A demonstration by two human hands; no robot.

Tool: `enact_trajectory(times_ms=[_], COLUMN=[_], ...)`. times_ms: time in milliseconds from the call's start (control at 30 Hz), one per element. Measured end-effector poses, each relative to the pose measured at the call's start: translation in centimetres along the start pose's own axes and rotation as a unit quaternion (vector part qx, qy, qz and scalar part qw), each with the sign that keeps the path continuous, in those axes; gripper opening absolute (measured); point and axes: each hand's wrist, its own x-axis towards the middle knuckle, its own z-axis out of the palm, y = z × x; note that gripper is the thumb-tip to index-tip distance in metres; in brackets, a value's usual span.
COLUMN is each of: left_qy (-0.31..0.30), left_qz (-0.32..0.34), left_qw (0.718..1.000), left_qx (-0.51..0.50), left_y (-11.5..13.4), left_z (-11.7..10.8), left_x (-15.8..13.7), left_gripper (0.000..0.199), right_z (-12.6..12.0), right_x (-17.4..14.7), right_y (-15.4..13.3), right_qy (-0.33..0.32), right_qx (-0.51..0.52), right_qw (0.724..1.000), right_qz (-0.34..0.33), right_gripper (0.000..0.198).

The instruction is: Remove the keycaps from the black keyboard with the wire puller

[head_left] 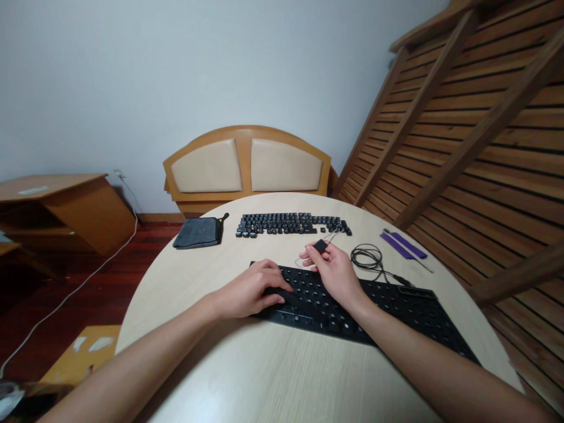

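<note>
A black keyboard (396, 311) with most of its keycaps off lies on the round table, running from the middle toward the right front. My left hand (258, 288) presses on its left end, fingers bent and thumb at the surface, steadying it. A dark band lies beneath those fingers; I cannot tell whether it is a shadow or an object. Above the keyboard's upper edge, my right hand (337, 270) pinches the black handle of a wire keycap puller (321, 245). The puller's thin wires stick out beyond the fingers, and no keycap shows in them.
Removed keycaps (273, 223) lie in rows at the back of the round table (211, 364). At the back left sits a dark grey pouch (198, 232). A coiled black cable (368, 258) and purple strips (403, 244) lie on the right. Wooden slats (497, 147) lean beyond.
</note>
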Motion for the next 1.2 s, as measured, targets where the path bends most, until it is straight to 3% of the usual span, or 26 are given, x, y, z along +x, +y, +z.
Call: enact_trajectory(times_ms=[100,200,367,467,667,867,1200], left_qy=[0.000,0.042,0.143,0.166,0.224,0.236,0.241], left_qz=[0.020,0.008,-0.043,-0.050,-0.073,-0.100,-0.133], left_qw=[1.000,0.998,0.979,0.964,0.943,0.933,0.926], left_qx=[0.015,0.034,0.139,0.202,0.236,0.253,0.259], left_y=[0.1,-0.9,-5.8,-9.1,-13.3,-14.9,-15.3], left_z=[-0.2,-0.8,-2.3,-2.7,-1.3,-0.4,-0.2], left_x=[0.2,0.6,2.5,3.7,4.4,3.6,4.0], left_gripper=[0.024,0.023,0.022,0.022,0.020,0.020,0.021], right_z=[-0.8,-1.3,-1.7,-1.8,-1.7,-1.1,-1.0], right_x=[-0.1,-0.3,-0.3,-0.3,-1.2,-1.9,-2.0], right_y=[0.6,0.7,0.1,0.3,1.0,0.7,0.5], right_qy=[0.004,0.013,0.026,0.042,0.009,-0.019,-0.028], right_qx=[-0.001,0.002,0.017,0.022,0.005,-0.009,-0.007], right_qw=[1.000,1.000,1.000,0.999,1.000,1.000,1.000], right_qz=[0.006,0.010,-0.004,-0.013,-0.012,-0.014,-0.011], right_gripper=[0.040,0.043,0.042,0.042,0.039,0.038,0.035])
